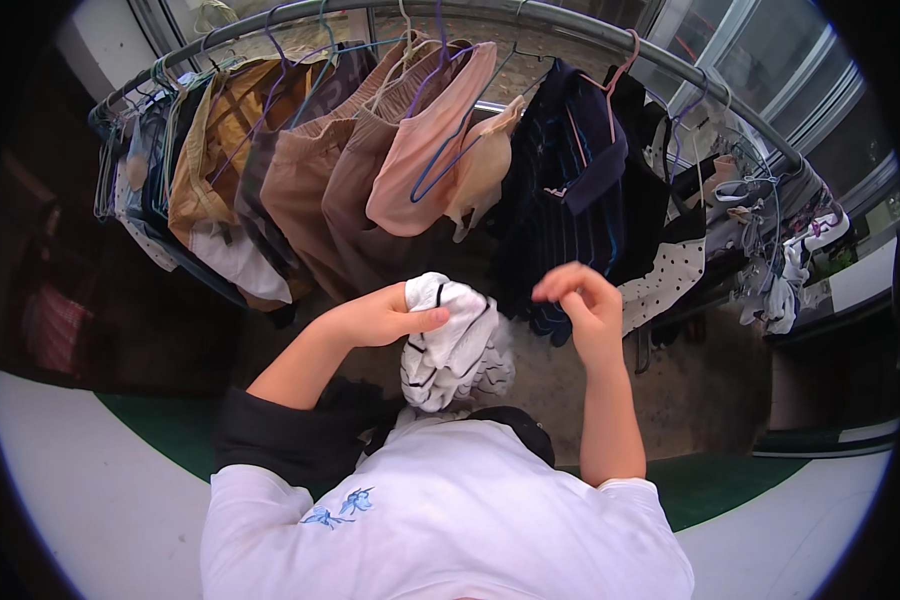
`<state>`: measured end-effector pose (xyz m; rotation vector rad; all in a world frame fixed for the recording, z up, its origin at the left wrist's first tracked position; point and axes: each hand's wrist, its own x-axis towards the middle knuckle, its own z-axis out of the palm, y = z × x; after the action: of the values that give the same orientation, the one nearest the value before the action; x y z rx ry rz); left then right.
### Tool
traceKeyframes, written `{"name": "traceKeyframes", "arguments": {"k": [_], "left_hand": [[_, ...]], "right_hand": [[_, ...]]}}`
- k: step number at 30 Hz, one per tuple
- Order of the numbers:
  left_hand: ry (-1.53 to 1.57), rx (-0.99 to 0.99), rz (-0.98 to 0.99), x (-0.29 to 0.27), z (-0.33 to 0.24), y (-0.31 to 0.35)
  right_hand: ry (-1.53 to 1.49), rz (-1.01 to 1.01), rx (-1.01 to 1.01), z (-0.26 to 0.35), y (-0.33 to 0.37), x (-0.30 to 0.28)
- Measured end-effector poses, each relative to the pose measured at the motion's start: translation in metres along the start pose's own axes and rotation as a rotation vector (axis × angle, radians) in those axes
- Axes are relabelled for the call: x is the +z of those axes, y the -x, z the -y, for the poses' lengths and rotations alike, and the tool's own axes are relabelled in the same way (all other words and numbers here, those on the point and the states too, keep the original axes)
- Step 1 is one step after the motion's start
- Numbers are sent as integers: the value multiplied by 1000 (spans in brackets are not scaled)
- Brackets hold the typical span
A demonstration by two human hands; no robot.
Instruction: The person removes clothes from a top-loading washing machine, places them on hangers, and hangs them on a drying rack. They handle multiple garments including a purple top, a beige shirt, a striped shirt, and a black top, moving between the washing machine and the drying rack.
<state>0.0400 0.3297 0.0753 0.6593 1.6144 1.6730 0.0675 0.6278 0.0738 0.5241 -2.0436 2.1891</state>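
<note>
Left hand (380, 318) fingers clamped on white striped garment (452, 345); right hand (582, 298), at 3 o'clock, fingers pinched together, empty.

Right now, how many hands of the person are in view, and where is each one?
2. The left hand grips a white garment with black stripes. The right hand is beside it, fingers pinched, in front of dark clothes on the rail.

No packages, labels, signs — no screens

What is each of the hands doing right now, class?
Left hand: closed on a white garment with black stripes.
Right hand: raised, fingertips pinched together; whether it holds anything cannot be told.
</note>
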Motion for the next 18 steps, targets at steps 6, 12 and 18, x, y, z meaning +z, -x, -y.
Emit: {"name": "traceKeyframes", "arguments": {"k": [6,12,18], "left_hand": [[740,-49,45,29,37,-14],[732,-68,50,35,41,-5],[581,-136,-255,16,36,33]], "right_hand": [[-152,14,595,-49,34,55],[70,418,399,-68,25,69],[-441,17,595,-47,21,21]]}}
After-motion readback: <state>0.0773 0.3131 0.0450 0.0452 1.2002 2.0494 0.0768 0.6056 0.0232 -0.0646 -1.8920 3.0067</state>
